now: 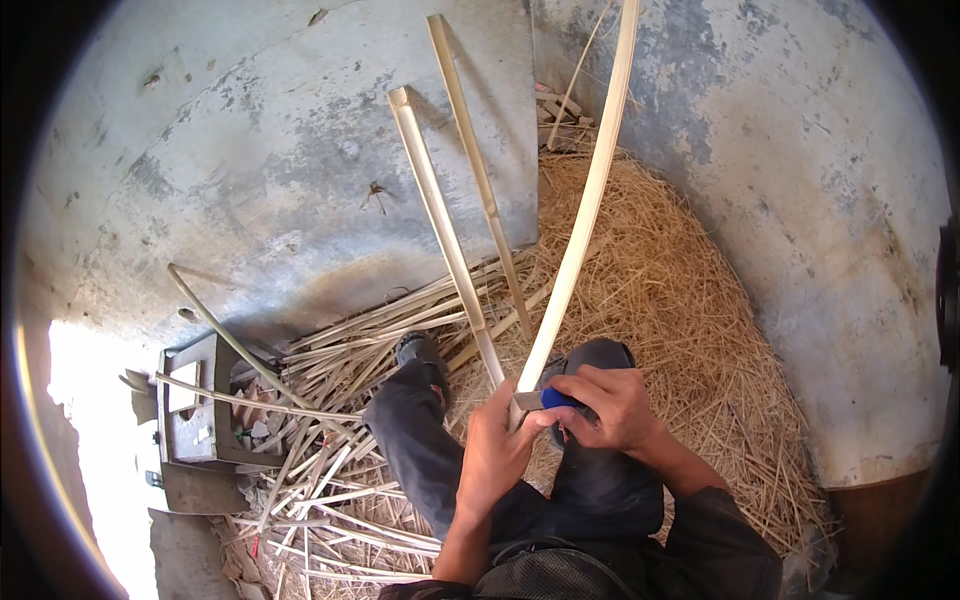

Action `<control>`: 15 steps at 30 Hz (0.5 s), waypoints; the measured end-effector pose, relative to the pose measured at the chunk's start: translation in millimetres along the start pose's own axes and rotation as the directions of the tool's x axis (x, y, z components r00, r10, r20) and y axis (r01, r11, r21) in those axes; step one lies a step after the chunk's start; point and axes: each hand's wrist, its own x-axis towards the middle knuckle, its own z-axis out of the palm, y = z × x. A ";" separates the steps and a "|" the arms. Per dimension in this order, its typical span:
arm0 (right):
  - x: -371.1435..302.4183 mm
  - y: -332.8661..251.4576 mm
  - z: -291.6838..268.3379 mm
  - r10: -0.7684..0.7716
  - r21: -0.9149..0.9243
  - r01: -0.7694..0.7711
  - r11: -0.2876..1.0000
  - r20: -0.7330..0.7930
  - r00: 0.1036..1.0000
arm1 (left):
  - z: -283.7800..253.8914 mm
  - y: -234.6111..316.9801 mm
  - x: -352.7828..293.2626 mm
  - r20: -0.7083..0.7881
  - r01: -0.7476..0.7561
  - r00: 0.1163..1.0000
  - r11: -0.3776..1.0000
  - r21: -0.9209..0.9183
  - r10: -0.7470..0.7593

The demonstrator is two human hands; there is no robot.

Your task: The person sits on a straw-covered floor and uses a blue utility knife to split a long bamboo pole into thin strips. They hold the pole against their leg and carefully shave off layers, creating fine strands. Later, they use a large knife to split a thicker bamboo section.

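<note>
A long pale bamboo strip (582,235) rises from between my hands and runs up past the top of the view. My left hand (492,455) is closed around its lower end, the thumb pointing toward the blade. In my closed right hand (618,408) is a knife with a blue handle (556,399). Its short grey blade (527,401) lies across the strip's lower end, close to my left fingers. The strip's very end is hidden by the hands. Both hands are above my lap, over dark trousers (415,425).
Two more bamboo strips (437,205) (475,150) stand up ahead near the wall (270,130). Cut strips (330,350) lie in a heap at the left, beside an open box (205,400) with scraps. A large pile of fine shavings (665,270) spreads at the right.
</note>
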 end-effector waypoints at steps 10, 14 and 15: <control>3.9 -5.4 1.4 0.008 -0.078 -0.008 0.997 -0.002 1.000 | 5.5 -15.4 -0.8 -0.095 -0.088 0.990 0.983 0.163 0.105; 2.6 -0.3 1.3 0.015 -0.085 -0.017 0.996 -0.025 1.000 | 4.2 -13.9 -2.2 -0.066 0.001 0.998 0.978 0.209 0.013; 1.8 1.4 1.7 0.019 -0.080 -0.022 0.997 -0.044 0.999 | 3.7 -12.1 -4.0 -0.054 0.016 0.999 0.971 0.237 -0.003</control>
